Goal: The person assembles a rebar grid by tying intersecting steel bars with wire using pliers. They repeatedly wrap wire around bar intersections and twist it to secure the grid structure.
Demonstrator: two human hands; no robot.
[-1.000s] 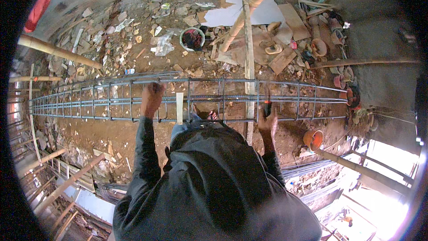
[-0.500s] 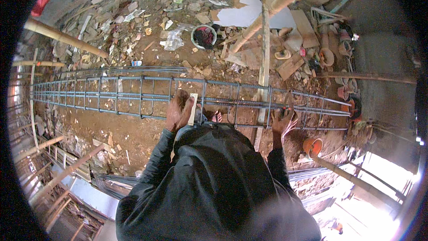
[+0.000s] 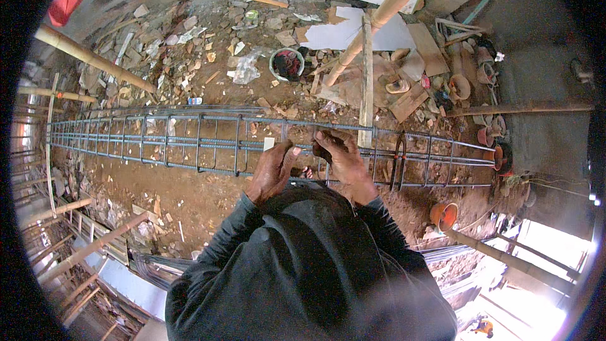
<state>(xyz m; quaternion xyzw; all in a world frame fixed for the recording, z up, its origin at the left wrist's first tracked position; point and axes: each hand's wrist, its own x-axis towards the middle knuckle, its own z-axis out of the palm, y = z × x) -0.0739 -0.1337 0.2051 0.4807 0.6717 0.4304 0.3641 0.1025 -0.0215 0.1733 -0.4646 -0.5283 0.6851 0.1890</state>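
A long rebar cage [image 3: 218, 141] with square stirrups stretches across in front of me. My left hand [image 3: 271, 173] is closed at its near side, with the end of a pale flat strip [image 3: 269, 144] showing beside the fingers. Over the cage, close to the left hand, my right hand [image 3: 346, 163] is closed with its fingertips by a stirrup. Whatever those fingers hold is too small or hidden to make out. A dark pair of pincers [image 3: 398, 161] rests on the cage bars to the right of that hand.
Bamboo poles [image 3: 388, 9] slant through the space, and a wooden batten [image 3: 366, 82] runs beneath the cage. Rubble and scraps cover the far ground around a round tub [image 3: 286, 64]. An orange bucket [image 3: 444, 216] lies near right.
My right hand has moved left from the pincers, leaving them on the cage, and is now near my left hand. My left hand has shifted slightly right; less of the pale strip shows.
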